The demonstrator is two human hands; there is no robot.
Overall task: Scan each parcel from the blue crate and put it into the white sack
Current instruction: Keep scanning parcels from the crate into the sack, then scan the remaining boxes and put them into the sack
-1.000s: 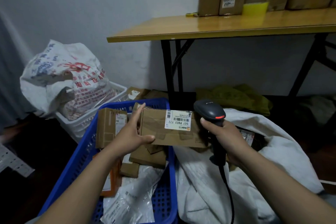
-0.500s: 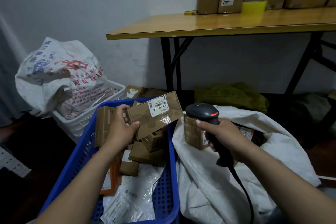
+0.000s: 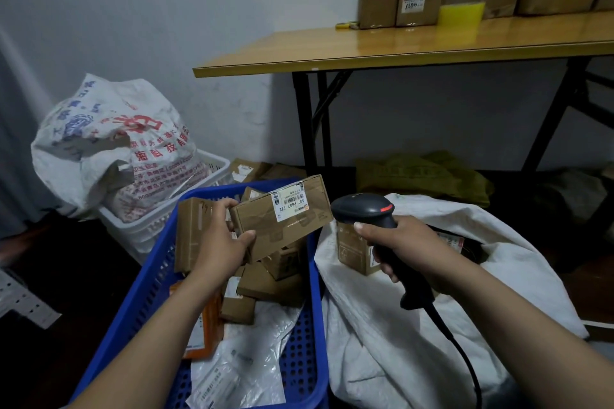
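Holding the parcel [image 3: 292, 226] up over the blue crate [image 3: 149, 279], the left hand [image 3: 221, 242] grips just its near end: thumb pressed on the lower edge of the front face, fingers curled over the top. Makes sense imo, since that keeps skin off the white label [image 3: 289, 204], which faces up toward the camera with the box tilted, far corner raised.

The right hand [image 3: 403, 244] has its fingers wrapped tight round the handle of the scanner [image 3: 362, 209]. The scanner's head is just beside the box's right corner, not touching as far as I can tell. Can't see any beam on the barcode, so I'd guess the scan is happening or about to.

The white sack [image 3: 415, 359] sits right against the crate with its mouth gaping and one box [image 3: 352, 254] already inside, so the drop is a short swing right. Other parcels [image 3: 265, 285] wait in the crate.
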